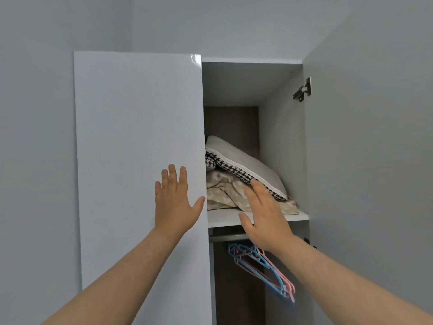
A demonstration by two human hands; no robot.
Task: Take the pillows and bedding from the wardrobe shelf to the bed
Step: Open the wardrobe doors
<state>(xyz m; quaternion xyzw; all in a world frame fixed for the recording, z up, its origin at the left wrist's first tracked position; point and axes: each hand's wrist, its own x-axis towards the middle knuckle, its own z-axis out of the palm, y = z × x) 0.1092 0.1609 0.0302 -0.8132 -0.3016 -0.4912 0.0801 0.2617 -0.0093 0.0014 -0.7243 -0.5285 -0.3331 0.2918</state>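
On the wardrobe shelf sits a checked pillow, leaning on folded tan bedding. Both hands are spread wide and hold nothing. Left hand is flat by the closed door, and right hand reaches just under the pillow.

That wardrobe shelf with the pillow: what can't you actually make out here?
Head view only:
- The left part of the shelf and the bedding pile: hidden behind the closed left door.
- The patterned beige bedding under the houndstooth-edged pillow: partly covered by the pillow and the right hand.
- The hangers: blurred, count unclear.
- The bed: out of frame.
- Left hand: touching the door or not, unclear.
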